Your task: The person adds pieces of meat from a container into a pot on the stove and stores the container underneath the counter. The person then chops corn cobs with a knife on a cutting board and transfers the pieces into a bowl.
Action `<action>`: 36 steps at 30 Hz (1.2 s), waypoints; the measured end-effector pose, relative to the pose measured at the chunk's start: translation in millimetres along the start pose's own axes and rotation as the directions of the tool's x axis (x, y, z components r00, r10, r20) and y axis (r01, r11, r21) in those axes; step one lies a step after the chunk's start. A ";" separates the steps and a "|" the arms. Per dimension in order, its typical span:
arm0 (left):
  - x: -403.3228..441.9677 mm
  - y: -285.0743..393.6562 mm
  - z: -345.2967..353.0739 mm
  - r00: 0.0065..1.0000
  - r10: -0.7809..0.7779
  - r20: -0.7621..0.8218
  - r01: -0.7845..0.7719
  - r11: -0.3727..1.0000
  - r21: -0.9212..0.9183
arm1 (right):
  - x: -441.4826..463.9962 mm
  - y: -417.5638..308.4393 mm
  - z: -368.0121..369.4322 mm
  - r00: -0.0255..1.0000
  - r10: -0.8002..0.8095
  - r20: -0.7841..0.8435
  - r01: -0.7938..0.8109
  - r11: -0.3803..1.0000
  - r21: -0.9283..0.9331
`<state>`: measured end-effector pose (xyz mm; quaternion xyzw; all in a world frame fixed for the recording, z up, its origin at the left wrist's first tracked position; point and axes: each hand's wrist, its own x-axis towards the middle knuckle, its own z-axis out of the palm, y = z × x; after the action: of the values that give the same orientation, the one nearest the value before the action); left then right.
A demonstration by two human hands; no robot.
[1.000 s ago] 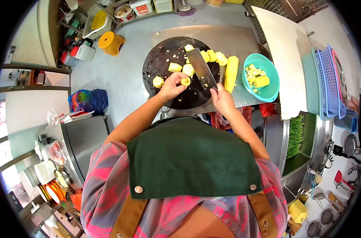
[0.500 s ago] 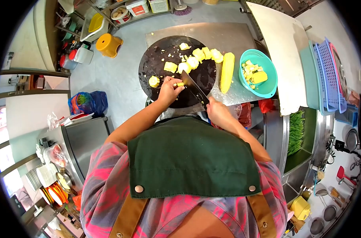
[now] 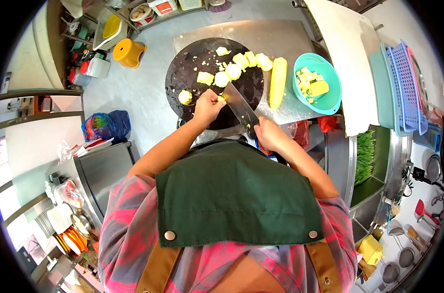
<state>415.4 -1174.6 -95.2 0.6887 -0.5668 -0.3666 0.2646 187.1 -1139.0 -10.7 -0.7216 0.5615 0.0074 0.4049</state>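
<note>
On the round dark chopping board [image 3: 190, 58], my left hand [image 3: 208, 106] pinches a small piece of corn [image 3: 221, 98]. My right hand [image 3: 271, 134] is wrapped round the handle of a cleaver [image 3: 241, 108], its blade slanting toward my left fingertips. Cut corn chunks [image 3: 222, 78] run in a line across the board toward the right, with a separate chunk [image 3: 185, 97] by its left side. A long peeled corn cob [image 3: 278, 83] lies to the right of the board. Past it stands a turquoise basin [image 3: 336, 100] holding small corn pieces and a larger chunk.
Under the board is a metal table [image 3: 285, 36]. A pale board [image 3: 341, 58] and stacked plastic baskets [image 3: 402, 88] stand at the right, above a sink with green stalks [image 3: 364, 156]. A yellow stool [image 3: 128, 52] is on the floor at the far left.
The cleaver's blade has turned to show more of its flat side. My left hand still pinches the corn piece, slightly nearer the blade's edge. The whole view has shifted a little.
</note>
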 end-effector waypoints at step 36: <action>3.8 -28.1 6.4 0.998 -0.002 -0.067 -0.006 0.994 -0.110 | -1.8 1.2 3.0 0.958 -0.032 -0.284 -0.005 0.992 -0.130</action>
<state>427.1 -1171.9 -121.6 0.6844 -0.5373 -0.3737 0.3213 186.8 -1135.9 -12.6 -0.7436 0.6075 -0.0633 0.2720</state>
